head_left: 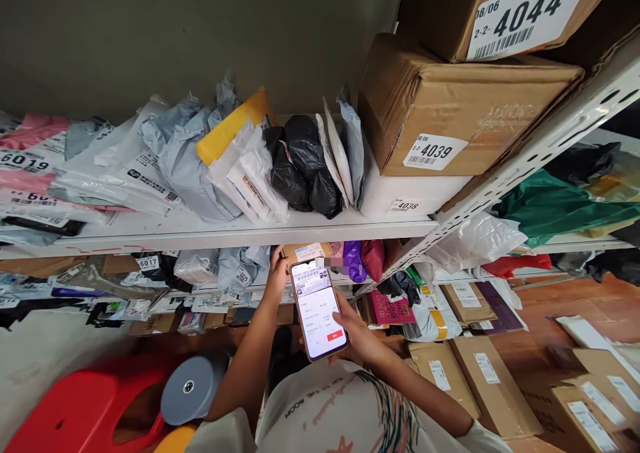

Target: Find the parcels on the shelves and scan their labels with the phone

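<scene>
My right hand (pixel 353 328) is closed round a smartphone (pixel 314 336), its thumb along the screen's right edge. The lit screen shows a label picture with a barcode at the top and a red button near the bottom. Just beyond the phone is a small cardboard box (pixel 326 248) with a printed label on its upper face. My left hand (pixel 277 278) grips this box at its left end, fingers curled over the edge. The phone hides the near part of the box.
A white shelf (pixel 240 233) carries bagged parcels, a yellow envelope (pixel 235 125) and black bundles (pixel 305 166). Large cartons (pixel 480 106) are stacked at the right by a slotted post (pixel 530 146). Below stand a red stool (pixel 85 400), a grey round stool (pixel 193 400) and floor boxes (pixel 500 393).
</scene>
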`<action>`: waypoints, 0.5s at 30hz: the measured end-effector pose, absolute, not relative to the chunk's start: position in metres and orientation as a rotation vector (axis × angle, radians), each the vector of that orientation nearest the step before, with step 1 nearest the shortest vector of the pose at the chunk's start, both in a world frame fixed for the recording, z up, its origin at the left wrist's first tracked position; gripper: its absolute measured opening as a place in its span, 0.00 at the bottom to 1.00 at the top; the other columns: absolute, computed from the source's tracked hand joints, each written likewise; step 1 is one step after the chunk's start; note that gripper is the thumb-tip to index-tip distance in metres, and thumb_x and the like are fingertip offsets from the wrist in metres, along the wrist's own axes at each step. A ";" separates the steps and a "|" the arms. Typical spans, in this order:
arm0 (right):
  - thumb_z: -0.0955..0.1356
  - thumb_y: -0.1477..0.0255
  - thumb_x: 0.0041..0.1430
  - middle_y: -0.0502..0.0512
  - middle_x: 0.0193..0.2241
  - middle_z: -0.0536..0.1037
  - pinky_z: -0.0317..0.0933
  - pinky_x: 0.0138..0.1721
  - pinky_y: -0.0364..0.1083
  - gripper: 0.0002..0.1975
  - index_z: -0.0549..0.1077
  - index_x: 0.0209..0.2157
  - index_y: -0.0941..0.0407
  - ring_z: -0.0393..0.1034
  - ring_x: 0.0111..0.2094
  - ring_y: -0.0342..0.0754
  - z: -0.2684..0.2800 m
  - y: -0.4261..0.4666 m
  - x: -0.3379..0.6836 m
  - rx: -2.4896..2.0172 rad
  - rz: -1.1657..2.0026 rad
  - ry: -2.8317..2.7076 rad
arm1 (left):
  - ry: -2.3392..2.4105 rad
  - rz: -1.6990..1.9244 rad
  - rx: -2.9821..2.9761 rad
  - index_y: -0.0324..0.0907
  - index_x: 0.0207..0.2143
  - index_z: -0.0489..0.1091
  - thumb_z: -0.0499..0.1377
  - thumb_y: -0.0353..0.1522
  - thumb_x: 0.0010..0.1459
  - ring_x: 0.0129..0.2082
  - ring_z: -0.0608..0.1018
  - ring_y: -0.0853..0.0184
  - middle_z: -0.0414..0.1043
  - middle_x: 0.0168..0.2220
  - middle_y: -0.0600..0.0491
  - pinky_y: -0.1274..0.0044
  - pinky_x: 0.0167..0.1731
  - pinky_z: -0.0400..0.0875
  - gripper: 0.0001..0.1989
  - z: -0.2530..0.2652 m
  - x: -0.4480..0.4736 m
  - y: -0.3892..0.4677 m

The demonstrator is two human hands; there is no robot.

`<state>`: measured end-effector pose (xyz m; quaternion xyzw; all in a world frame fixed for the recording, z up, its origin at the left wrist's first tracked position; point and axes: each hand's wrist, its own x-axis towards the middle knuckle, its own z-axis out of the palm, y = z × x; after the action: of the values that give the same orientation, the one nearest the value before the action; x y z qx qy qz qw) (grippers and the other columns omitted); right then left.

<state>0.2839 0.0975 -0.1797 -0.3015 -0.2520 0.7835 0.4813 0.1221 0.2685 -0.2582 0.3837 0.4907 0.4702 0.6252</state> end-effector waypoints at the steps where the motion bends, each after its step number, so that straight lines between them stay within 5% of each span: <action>1: 0.71 0.61 0.56 0.62 0.52 0.77 0.71 0.18 0.43 0.38 0.52 0.63 0.47 0.81 0.34 0.56 -0.179 0.098 0.285 -0.729 1.922 -0.622 | 1.116 1.043 0.902 0.48 0.59 0.66 0.60 0.36 0.54 0.49 0.78 0.57 0.75 0.52 0.47 0.70 0.39 0.77 0.28 -0.256 0.121 0.267; 4: 0.70 0.73 0.50 0.60 0.53 0.77 0.73 0.22 0.44 0.41 0.50 0.63 0.46 0.81 0.39 0.57 -0.176 0.098 0.290 -0.700 1.952 -0.662 | 1.057 0.976 0.928 0.43 0.58 0.67 0.61 0.37 0.54 0.52 0.77 0.54 0.74 0.53 0.44 0.66 0.46 0.76 0.28 -0.253 0.116 0.264; 8: 0.72 0.74 0.50 0.61 0.56 0.75 0.74 0.26 0.47 0.46 0.46 0.66 0.46 0.79 0.44 0.58 -0.179 0.094 0.294 -0.716 1.918 -0.730 | 1.011 0.941 1.182 0.45 0.64 0.59 0.68 0.30 0.44 0.56 0.74 0.54 0.69 0.59 0.43 0.64 0.56 0.70 0.44 -0.260 0.105 0.257; 12: 0.74 0.70 0.50 0.63 0.59 0.72 0.75 0.32 0.52 0.50 0.45 0.69 0.45 0.74 0.53 0.64 -0.189 0.082 0.297 -0.816 1.835 -0.771 | 1.275 1.090 1.518 0.46 0.54 0.70 0.63 0.28 0.44 0.61 0.70 0.50 0.70 0.57 0.45 0.58 0.63 0.62 0.31 -0.265 0.084 0.234; 15: 0.77 0.69 0.47 0.56 0.61 0.70 0.69 0.52 0.62 0.44 0.60 0.65 0.41 0.64 0.62 0.65 -0.184 0.087 0.309 -0.872 1.611 -0.879 | 1.365 1.152 1.656 0.56 0.44 0.77 0.60 0.30 0.44 0.56 0.74 0.46 0.76 0.50 0.49 0.53 0.59 0.65 0.23 -0.248 0.063 0.222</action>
<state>0.3092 0.0871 -0.1844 -0.3646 -0.3675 0.6741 0.5269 0.0632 0.2224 -0.2476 0.6380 0.5259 0.4437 0.3457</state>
